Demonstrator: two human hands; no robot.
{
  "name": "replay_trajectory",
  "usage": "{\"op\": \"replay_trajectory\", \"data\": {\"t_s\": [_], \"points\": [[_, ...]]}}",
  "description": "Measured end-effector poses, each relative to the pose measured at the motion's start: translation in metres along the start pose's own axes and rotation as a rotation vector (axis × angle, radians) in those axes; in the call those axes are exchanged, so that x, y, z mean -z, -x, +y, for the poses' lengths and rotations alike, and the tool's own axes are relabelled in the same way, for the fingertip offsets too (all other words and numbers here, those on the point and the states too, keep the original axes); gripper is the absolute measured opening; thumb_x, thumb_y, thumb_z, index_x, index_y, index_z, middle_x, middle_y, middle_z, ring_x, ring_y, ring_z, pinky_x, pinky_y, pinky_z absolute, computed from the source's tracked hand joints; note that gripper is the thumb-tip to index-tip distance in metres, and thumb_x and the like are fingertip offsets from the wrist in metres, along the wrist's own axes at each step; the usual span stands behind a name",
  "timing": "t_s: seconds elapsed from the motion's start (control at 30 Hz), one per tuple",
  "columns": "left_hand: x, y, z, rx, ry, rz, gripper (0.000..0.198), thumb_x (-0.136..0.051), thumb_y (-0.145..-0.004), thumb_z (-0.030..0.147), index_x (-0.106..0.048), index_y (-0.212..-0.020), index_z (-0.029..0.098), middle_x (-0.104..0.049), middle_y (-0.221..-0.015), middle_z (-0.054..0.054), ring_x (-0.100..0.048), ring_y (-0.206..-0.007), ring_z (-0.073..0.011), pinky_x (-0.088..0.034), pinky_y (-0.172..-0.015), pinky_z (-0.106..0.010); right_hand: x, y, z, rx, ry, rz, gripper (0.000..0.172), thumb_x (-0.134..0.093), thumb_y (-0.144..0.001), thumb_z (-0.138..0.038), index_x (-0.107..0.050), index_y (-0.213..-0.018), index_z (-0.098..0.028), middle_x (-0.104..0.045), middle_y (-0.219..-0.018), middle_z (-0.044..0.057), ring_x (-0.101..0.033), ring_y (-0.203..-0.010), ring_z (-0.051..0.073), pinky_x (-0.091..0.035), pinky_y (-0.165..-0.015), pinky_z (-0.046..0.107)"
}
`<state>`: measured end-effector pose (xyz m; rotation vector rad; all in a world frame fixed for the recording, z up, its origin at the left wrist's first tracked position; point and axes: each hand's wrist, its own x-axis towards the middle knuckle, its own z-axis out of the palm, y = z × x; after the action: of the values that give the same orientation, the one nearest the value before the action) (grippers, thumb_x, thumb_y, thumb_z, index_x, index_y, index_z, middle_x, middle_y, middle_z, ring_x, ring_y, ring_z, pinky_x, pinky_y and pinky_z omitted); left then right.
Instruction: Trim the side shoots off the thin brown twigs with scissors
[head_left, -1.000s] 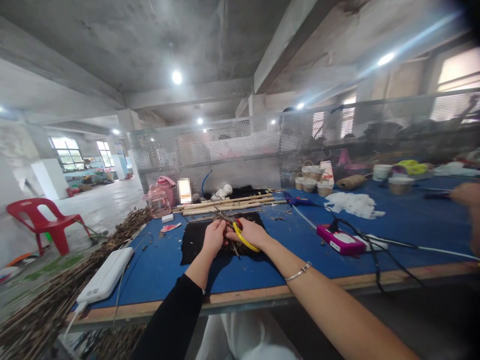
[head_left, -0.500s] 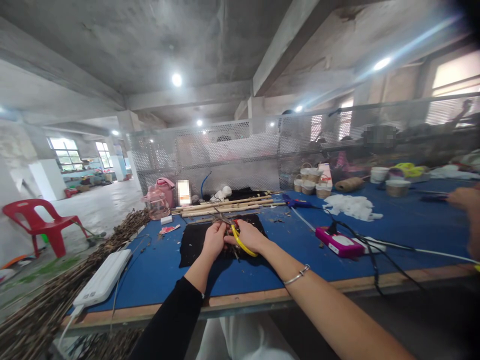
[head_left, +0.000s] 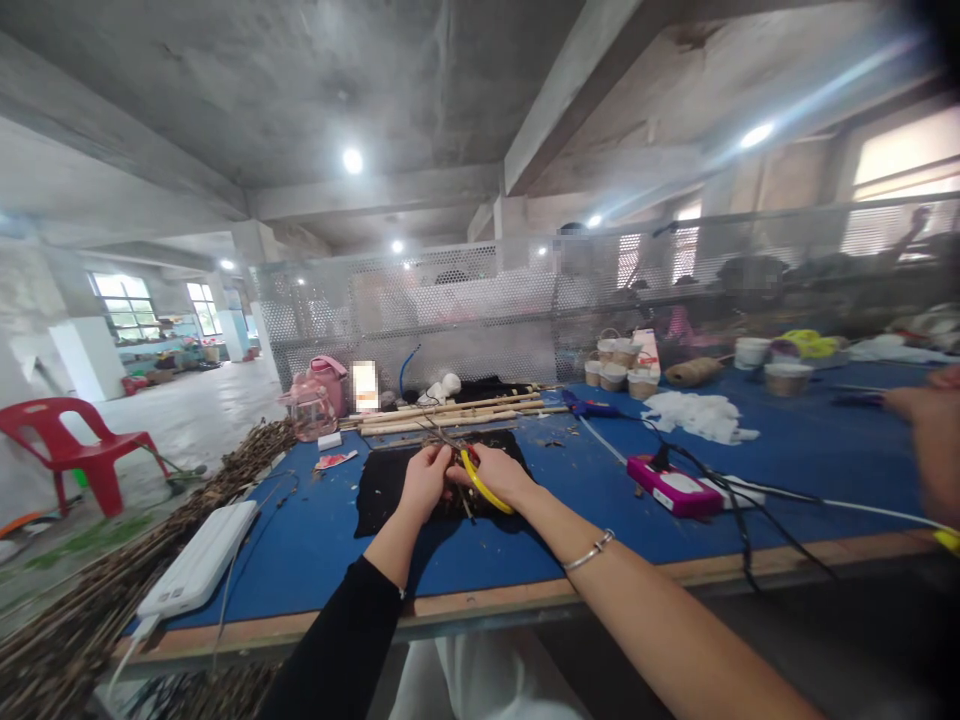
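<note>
My right hand [head_left: 496, 476] is closed around a pair of scissors [head_left: 487, 487] with yellow-and-red handles; the blades point away and to the left, above the fingers. Close beside it, my left hand [head_left: 424, 484] is closed in a pinch on thin brown twigs [head_left: 466, 505], partly hidden between the two hands. Both hands are over a black cloth [head_left: 379, 492] spread on the blue tabletop [head_left: 315, 545]. Small bits of plant litter lie on the cloth.
Pale sticks [head_left: 450, 415] lie behind the cloth. Left are a white power strip [head_left: 199, 560], a pink bottle [head_left: 311, 408] and a twig heap [head_left: 187, 480]. Right are a glue gun [head_left: 592, 405], a magenta box [head_left: 671, 487] with cables, and small pots [head_left: 611, 375]. Another person's hand [head_left: 934, 420] shows far right.
My hands and the scissors stay almost in place over the cloth. The view has shifted slightly, and the other person's hand at far right appears a little further left.
</note>
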<state>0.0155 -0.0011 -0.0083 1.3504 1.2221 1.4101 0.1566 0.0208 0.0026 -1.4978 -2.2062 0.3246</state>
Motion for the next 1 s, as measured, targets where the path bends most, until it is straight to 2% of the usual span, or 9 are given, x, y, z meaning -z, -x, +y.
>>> {"op": "replay_trajectory", "data": {"t_s": [0.3,0.67,0.83,1.0], "points": [[0.0008,-0.0013,-0.0011,0.007,0.035,-0.040,0.033,-0.060,-0.066,0.043,-0.060,-0.075,0.012,-0.051,-0.052,0.002,-0.039,-0.038,-0.0038,-0.033,-0.033,-0.015,-0.0033,-0.0033,0.0034,0.006,-0.038,0.000,0.059,-0.048,-0.064,-0.071,-0.058,-0.090,-0.019,-0.065,-0.088,0.008,-0.060,-0.080,0.022,-0.038,-0.059,0.024],[0.0021,-0.0051,-0.0057,0.033,0.052,-0.028,0.029,-0.059,-0.067,0.041,-0.060,-0.076,0.014,-0.059,-0.062,-0.002,-0.051,-0.048,-0.0075,-0.035,-0.035,-0.014,-0.0002,-0.0050,0.0020,-0.020,-0.054,-0.060,0.055,-0.047,-0.067,-0.068,-0.066,-0.083,-0.018,-0.066,-0.077,0.008,-0.061,-0.069,0.020,-0.039,-0.055,0.023],[0.0026,-0.0062,-0.0077,0.057,0.051,-0.029,0.029,-0.056,-0.070,0.040,-0.059,-0.083,0.014,-0.059,-0.064,-0.003,-0.052,-0.049,-0.0080,-0.034,-0.035,-0.013,0.0018,-0.0044,0.0023,-0.040,0.045,-0.003,0.054,-0.046,-0.067,-0.068,-0.066,-0.081,-0.020,-0.067,-0.080,0.010,-0.062,-0.075,0.023,-0.040,-0.059,0.025],[0.0029,-0.0045,-0.0049,0.036,0.056,-0.009,0.030,-0.053,-0.072,0.040,-0.059,-0.085,0.014,-0.057,-0.063,-0.001,-0.047,-0.044,-0.0059,-0.035,-0.035,-0.014,0.0026,-0.0027,0.0041,0.011,0.077,0.001,0.056,-0.050,-0.062,-0.071,-0.062,-0.092,-0.025,-0.066,-0.090,0.007,-0.061,-0.086,0.025,-0.041,-0.067,0.028]]}}
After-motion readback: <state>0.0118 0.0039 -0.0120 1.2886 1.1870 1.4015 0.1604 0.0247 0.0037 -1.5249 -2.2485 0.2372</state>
